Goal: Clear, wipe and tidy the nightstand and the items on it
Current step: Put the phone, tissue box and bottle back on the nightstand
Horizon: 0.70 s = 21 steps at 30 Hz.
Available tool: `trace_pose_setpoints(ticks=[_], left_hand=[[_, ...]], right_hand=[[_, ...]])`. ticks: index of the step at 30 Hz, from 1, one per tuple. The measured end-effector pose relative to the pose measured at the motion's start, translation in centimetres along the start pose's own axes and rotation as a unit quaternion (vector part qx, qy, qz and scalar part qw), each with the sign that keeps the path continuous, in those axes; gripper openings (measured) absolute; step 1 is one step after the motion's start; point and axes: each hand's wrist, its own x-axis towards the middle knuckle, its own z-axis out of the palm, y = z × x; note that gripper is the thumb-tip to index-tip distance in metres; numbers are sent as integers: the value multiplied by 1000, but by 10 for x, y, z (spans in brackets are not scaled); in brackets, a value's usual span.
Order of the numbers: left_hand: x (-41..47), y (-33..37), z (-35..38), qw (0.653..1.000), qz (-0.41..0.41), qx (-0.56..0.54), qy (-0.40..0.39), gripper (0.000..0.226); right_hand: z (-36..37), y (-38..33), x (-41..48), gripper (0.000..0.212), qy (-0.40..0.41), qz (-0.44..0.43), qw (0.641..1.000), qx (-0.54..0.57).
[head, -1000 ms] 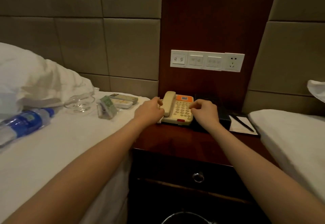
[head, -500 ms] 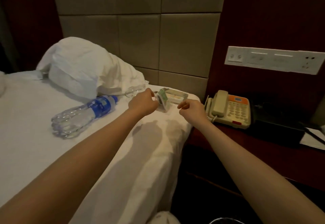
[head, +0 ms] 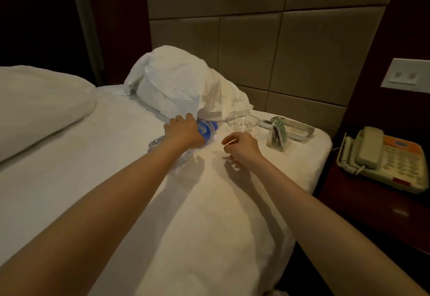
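Observation:
A clear water bottle (head: 206, 130) with a blue label lies on its side on the white bed (head: 111, 156). My left hand (head: 183, 131) lies over its middle, fingers curled round it. My right hand (head: 242, 145) hovers just right of the bottle, fingers loosely curled, holding nothing. Beyond it on the bed corner sit a glass dish (head: 242, 122), a small card holder (head: 278, 136) and two remote controls (head: 295, 128). At the right, the dark wooden nightstand (head: 363, 209) carries a beige telephone (head: 384, 158) with an orange top.
A crumpled white pillow (head: 181, 86) lies behind the bottle against the padded headboard. Another pillow (head: 41, 102) lies at the left. A white socket panel (head: 407, 74) is on the wall above the telephone.
My view has swung left from the nightstand to the bed. Both hands left the telephone; my left hand moved onto the water bottle and my right hand followed over the bed.

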Motion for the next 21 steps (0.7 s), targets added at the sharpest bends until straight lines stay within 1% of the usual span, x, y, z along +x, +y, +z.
trace_pose_setpoints(ticks=[6, 8, 11, 13, 15, 18, 21], left_hand=[[8, -20, 7, 998, -23, 15, -62, 83], [9, -22, 9, 997, -22, 53, -58, 83], [9, -24, 9, 996, -10, 88, -24, 73], [8, -27, 8, 997, -3, 71, -13, 70], [6, -29, 4, 999, -1, 35, -8, 70], [1, -27, -3, 1000, -1, -10, -3, 68], [-3, -15, -9, 998, 19, -53, 15, 66]], right_hand=[[24, -13, 6, 10, -56, 78, 993, 66], [29, -15, 9, 11, -69, 101, 988, 91], [33, -19, 11, 21, -84, 156, 972, 156], [33, -22, 9, 27, -93, 184, 958, 197], [31, -24, 7, 36, -96, 194, 948, 232], [28, -23, 7, 47, -93, 184, 936, 285], [22, -27, 3, 52, -91, 167, 918, 349]])
